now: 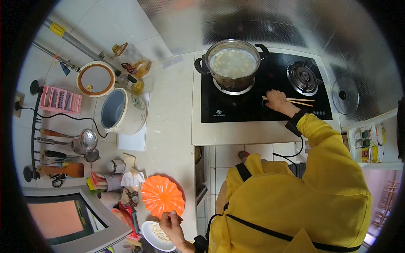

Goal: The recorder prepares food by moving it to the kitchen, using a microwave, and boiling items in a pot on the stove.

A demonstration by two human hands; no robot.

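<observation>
My right hand is over the front of the black gas cooktop, on a burner knob, with a pair of wooden chopsticks held beneath it and pointing right. On the left burner stands a pot with black handles, filled with cloudy liquid and pale pieces. My left hand is at the lower edge of an orange scalloped plate, its fingers curled; whether it grips the rim cannot be told. Just below, partly behind this hand, lies a white plate with pale pieces.
An open rice cooker stands on the left counter, below an oil bottle. Ladles and a wooden spatula hang from a wall rack. Packets and a jar crowd the counter's left side. A glass lid leans at the right wall.
</observation>
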